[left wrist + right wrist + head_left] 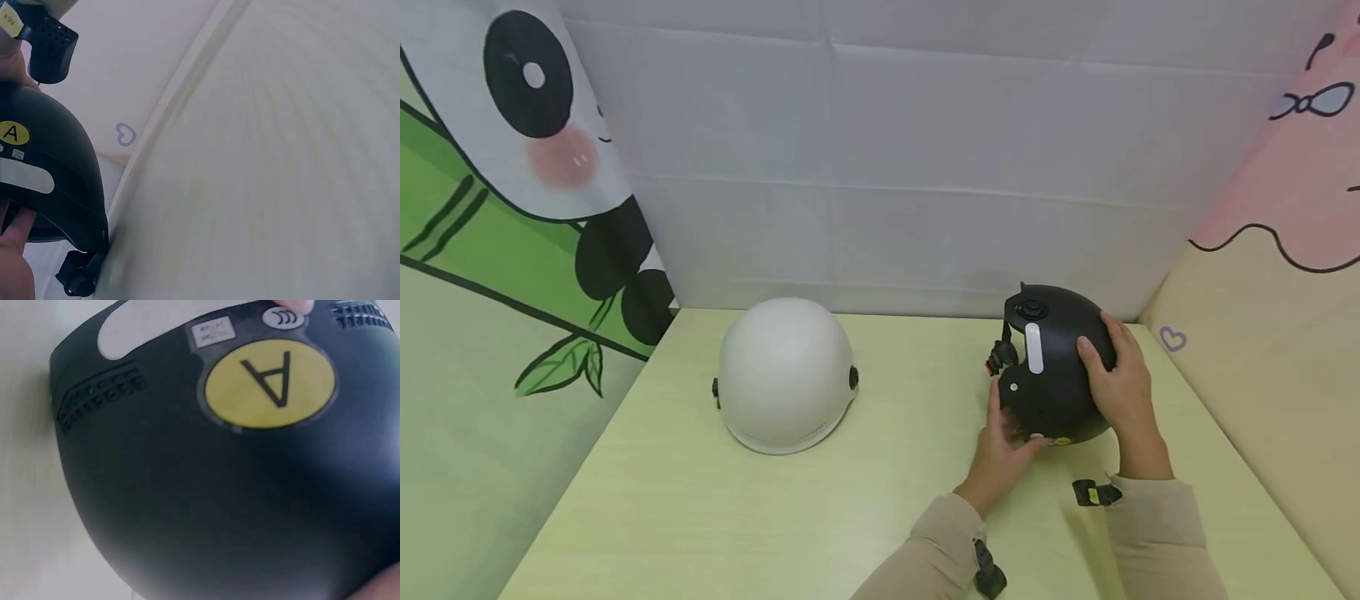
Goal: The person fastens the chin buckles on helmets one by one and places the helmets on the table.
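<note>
A black helmet [1060, 392] is tipped on its side at the right of the table, its opening facing left in the head view. Its chin strap buckle [1002, 354] hangs out on that side. My left hand [1000, 454] grips the lower rim, thumb outside and fingers partly hidden at the opening. Over the dome, my right hand [1123, 379] holds the shell with thumb and fingers spread around it. A yellow sticker marked A [270, 383] and a pale strip [25, 176] show on the shell in the wrist views.
A white helmet [786, 375] stands dome up on the left half of the pale table [737, 525]. Behind it rises a white wall panel [895, 167]. Printed side walls flank the table, with a pink and cream one [1262, 317] close to my right hand.
</note>
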{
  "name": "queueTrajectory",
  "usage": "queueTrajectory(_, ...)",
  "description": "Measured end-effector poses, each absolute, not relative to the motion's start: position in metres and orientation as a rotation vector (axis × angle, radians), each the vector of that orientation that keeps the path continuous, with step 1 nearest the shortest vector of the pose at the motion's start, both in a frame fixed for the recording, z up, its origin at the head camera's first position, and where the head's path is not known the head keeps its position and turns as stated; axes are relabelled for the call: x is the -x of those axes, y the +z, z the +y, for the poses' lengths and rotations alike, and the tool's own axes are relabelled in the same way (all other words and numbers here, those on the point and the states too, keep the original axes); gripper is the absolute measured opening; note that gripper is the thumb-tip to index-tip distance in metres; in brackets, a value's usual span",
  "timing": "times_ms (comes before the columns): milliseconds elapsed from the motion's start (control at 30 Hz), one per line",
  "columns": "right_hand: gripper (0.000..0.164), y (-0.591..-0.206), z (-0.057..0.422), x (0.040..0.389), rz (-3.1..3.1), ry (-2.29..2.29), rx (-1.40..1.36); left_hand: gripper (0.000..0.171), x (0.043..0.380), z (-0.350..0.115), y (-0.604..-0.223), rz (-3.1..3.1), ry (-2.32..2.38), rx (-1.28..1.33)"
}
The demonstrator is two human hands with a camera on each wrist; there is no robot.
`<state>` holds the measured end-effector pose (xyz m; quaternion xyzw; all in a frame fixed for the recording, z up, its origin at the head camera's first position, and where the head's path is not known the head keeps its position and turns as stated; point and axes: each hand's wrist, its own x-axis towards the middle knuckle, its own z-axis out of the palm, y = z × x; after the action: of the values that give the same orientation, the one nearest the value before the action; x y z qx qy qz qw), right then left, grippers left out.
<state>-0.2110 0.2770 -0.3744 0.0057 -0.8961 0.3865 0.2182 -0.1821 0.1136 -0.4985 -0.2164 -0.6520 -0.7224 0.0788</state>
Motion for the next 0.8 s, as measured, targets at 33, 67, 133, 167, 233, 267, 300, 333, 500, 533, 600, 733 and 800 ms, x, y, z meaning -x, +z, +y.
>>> queueTrajectory(33,0.060,-0.375,0.277,0.211,-2.475,1.075,-0.016,0.104,0.183,0.112,-0.498,-1.953,-2.150,0.655)
queueTrajectory(67,0.060,-0.376,0.276,0.212,-2.470,1.079,-0.014,0.104,0.184,0.111,-0.498,-1.950,-2.139,0.665)
queueTrajectory(133,0.059,-0.377,0.276,0.212,-2.464,1.088,-0.012,0.103,0.186,0.108,-0.497,-1.949,-2.140,0.683)
queueTrajectory(167,0.059,-0.377,0.276,0.212,-2.463,1.090,-0.010,0.103,0.187,0.107,-0.496,-1.942,-2.153,0.691)
queueTrajectory(233,0.059,-0.377,0.275,0.212,-2.462,1.096,-0.001,0.102,0.188,0.104,-0.494,-1.918,-2.189,0.701)
queueTrajectory(267,0.059,-0.377,0.275,0.212,-2.460,1.098,0.004,0.101,0.189,0.103,-0.493,-1.903,-2.209,0.707)
queueTrajectory(300,0.059,-0.376,0.275,0.212,-2.459,1.098,0.010,0.101,0.190,0.102,-0.492,-1.890,-2.222,0.715)
queueTrajectory(333,0.059,-0.376,0.274,0.212,-2.458,1.099,0.015,0.101,0.190,0.101,-0.490,-1.875,-2.237,0.725)
queueTrajectory(500,0.059,-0.374,0.273,0.212,-2.441,1.121,0.052,0.100,0.194,0.097,-0.486,-1.896,-2.215,0.779)
queueTrajectory(533,0.058,-0.374,0.273,0.212,-2.436,1.131,0.064,0.100,0.195,0.096,-0.485,-1.908,-2.206,0.784)
queueTrajectory(600,0.058,-0.374,0.273,0.212,-2.431,1.159,0.093,0.097,0.196,0.096,-0.484,-1.923,-2.196,0.791)
queueTrajectory(733,0.058,-0.376,0.273,0.211,-2.428,1.272,0.165,0.086,0.196,0.095,-0.481,-1.938,-2.189,0.825)
queueTrajectory(800,0.059,-0.377,0.273,0.211,-2.430,1.339,0.193,0.080,0.196,0.094,-0.478,-1.957,-2.168,0.839)
